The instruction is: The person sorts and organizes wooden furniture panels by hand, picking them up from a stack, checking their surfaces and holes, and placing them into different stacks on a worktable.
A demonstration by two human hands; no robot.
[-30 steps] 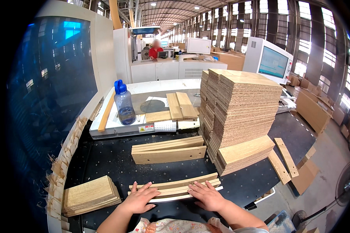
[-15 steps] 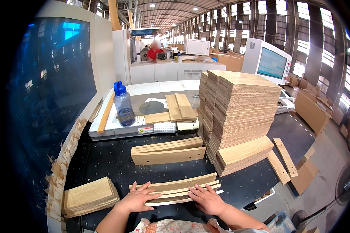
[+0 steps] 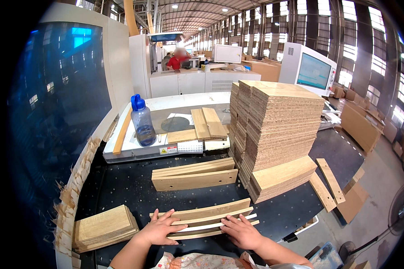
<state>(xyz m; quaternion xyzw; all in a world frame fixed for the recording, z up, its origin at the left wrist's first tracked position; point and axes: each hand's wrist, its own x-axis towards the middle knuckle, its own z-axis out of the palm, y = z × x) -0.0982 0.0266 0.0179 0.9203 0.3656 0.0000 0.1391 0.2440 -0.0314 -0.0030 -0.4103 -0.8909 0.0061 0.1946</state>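
boards (image 3: 211, 212), long, thin and light brown, stand on their edges in a loose row on the black table with small dots (image 3: 202, 196), close to the person's body. one of them shows a white top edge. the left hand (image 3: 160, 229) is open, with its fingers spread over the left part of the row. the right hand (image 3: 240, 230) is open too, and its fingers touch the right part. just behind the row is a small group of light brown wooden strips (image 3: 194, 180), and the front one has dark holes. a low pile of flat tan boards (image 3: 104, 224) sits to the left. a tall stack of brown boards with rough sides (image 3: 285, 125) rises at the right. farther back, a clear blue plastic bottle (image 3: 142, 123) stands on a white machine. far away is a person in a red shirt (image 3: 174, 63).
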